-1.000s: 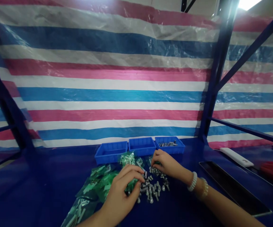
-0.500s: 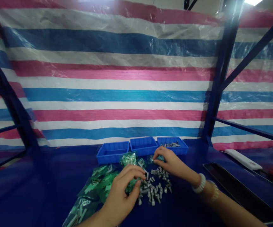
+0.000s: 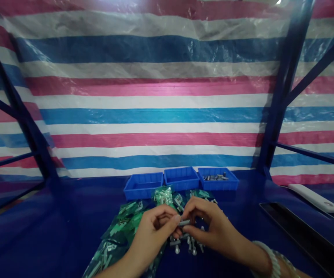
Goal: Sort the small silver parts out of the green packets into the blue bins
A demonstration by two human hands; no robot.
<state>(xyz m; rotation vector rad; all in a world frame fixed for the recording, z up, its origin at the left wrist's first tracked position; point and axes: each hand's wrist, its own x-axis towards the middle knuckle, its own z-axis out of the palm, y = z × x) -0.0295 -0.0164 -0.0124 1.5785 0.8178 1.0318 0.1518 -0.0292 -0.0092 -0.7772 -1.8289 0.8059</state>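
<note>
Near the centre of the view, my left hand pinches the left end of a small grey metal cylinder. My right hand is curled at the cylinder's other end, its fingertips close around it. Beneath both hands lie loose metal bolts, partly hidden by them. Green plastic bags of small parts spread to the left of my left hand, and another bag of parts lies just beyond the hands.
Three blue bins stand in a row at the back: left, middle and right, the right one holding metal pieces. A black flat device and a white device lie at the right. Blue posts and striped sheeting surround the table.
My right hand has come down and left from near the bins to meet my left hand. A metal cylinder now shows between them. The view has shifted slightly.
</note>
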